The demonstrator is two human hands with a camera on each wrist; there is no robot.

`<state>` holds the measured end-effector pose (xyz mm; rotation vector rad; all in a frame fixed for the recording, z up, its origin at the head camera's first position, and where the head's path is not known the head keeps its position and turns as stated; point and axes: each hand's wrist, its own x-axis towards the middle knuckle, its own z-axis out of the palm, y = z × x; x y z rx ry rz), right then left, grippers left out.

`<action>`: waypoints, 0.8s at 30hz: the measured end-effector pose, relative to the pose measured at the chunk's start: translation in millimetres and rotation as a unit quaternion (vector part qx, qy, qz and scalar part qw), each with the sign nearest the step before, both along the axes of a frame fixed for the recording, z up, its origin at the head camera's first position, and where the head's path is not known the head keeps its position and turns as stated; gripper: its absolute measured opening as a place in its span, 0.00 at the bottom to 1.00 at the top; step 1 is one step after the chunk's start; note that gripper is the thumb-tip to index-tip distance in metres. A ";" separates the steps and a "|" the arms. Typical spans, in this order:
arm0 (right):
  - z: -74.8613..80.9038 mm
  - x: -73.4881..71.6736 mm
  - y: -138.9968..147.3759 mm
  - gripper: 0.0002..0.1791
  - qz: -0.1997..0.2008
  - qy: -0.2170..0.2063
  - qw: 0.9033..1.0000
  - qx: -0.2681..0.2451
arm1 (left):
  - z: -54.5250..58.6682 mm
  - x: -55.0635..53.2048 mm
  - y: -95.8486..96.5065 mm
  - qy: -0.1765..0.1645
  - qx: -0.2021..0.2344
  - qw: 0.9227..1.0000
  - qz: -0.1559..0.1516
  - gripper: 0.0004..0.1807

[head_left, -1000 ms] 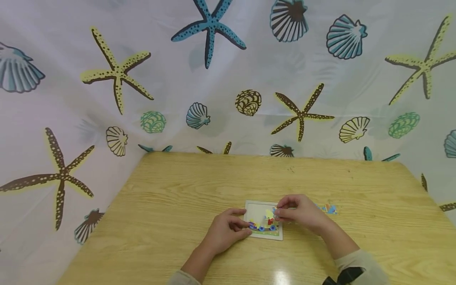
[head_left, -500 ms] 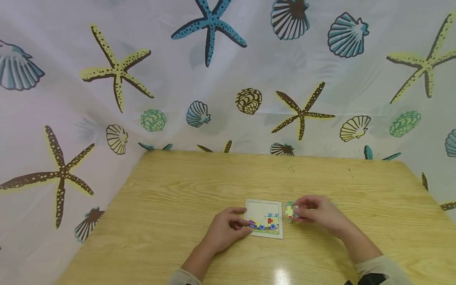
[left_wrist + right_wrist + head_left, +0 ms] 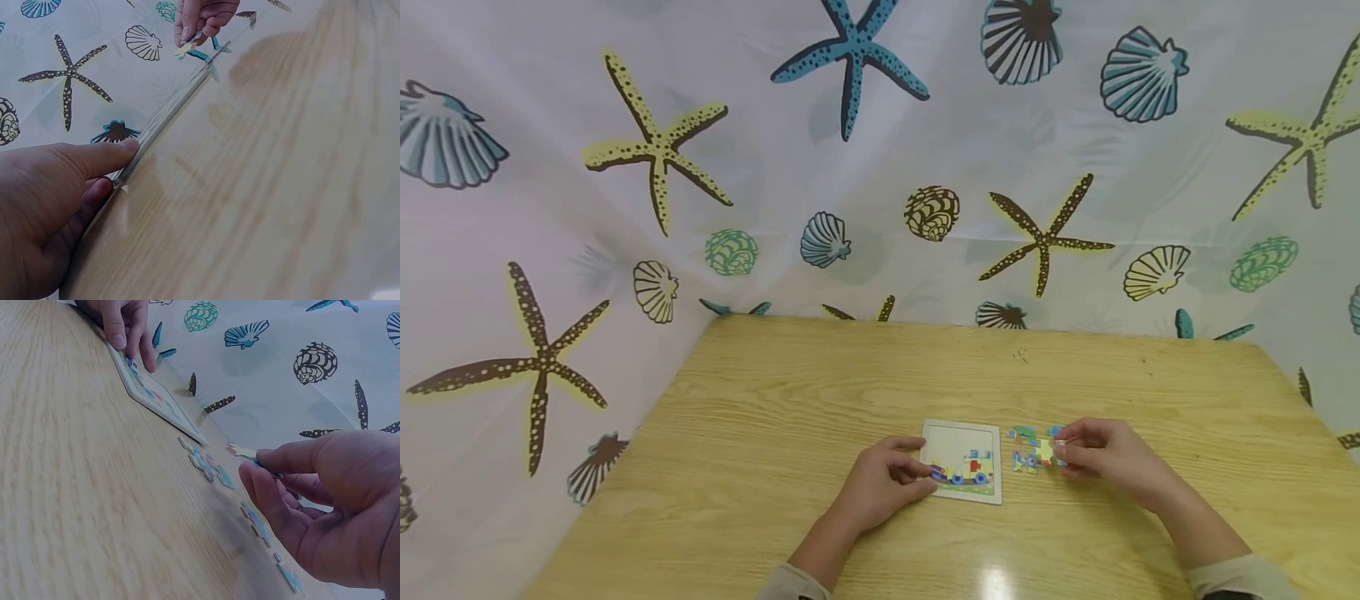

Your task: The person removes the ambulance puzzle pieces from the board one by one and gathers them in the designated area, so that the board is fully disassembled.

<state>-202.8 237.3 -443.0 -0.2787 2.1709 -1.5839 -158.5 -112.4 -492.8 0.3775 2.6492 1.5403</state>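
Observation:
A small square jigsaw puzzle board with a pale frame lies on the table; assembled pieces showing blue wheels and a red patch fill its lower part, and bare backing shows above. My left hand grips the board's left edge between thumb and fingers. To the right of the board, my right hand pinches a mostly yellow puzzle piece between thumb and index finger. In the right wrist view that puzzle piece is held up over the loose ones.
Loose puzzle pieces lie just right of the board, partly hidden behind the right hand. More loose pieces lie beneath that hand in the right wrist view. The wooden table meets a patterned cloth at the back and sides.
My right hand has moved from over the board to its right, carrying the yellow piece. Loose pieces it covered now show. The left hand has stayed at the board's edge.

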 end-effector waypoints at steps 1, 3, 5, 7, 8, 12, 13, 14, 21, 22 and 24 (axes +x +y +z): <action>0.1 0.2 1.4 0.22 0.000 -0.001 1.000 0.001 | 0.1 0.0 -0.1 0.000 0.000 1.000 0.001 0.08; -1.0 -0.5 4.1 0.22 0.002 0.003 1.000 0.004 | 0.2 0.0 -0.3 0.001 -0.001 1.000 0.002 0.08; -2.7 -0.9 6.5 0.22 0.000 0.003 1.000 0.008 | 0.2 -0.1 -0.4 0.001 -0.004 1.000 0.004 0.07; -5.0 -1.2 8.6 0.21 -0.004 0.003 1.000 0.014 | 0.4 -0.3 -0.4 0.001 -0.006 1.000 0.004 0.07; -6.5 -1.3 9.5 0.21 -0.008 0.003 1.000 0.019 | 0.4 -0.3 -0.4 0.001 -0.007 1.000 0.004 0.07; -11.1 -0.2 11.2 0.20 -0.023 0.010 0.999 0.040 | 1.6 -0.2 -0.1 0.000 -0.010 1.000 0.004 0.07; -11.9 0.4 10.9 0.19 -0.026 0.016 0.998 0.048 | 2.0 -0.1 -0.1 0.000 -0.011 1.000 0.005 0.07; -12.7 0.9 10.6 0.19 -0.029 0.024 0.998 0.056 | 2.5 0.1 -0.1 -0.001 -0.011 1.000 0.006 0.07; -13.4 5.6 4.9 0.16 -0.048 0.086 0.986 0.132 | 3.4 0.8 0.5 -0.004 -0.012 1.000 0.008 0.07; -13.3 6.3 3.8 0.16 -0.050 0.092 0.984 0.145 | 3.1 0.7 0.6 -0.005 -0.012 1.000 0.008 0.07; -12.9 7.3 1.8 0.15 -0.058 0.100 0.979 0.170 | 2.6 0.4 0.7 -0.005 -0.012 1.000 0.008 0.07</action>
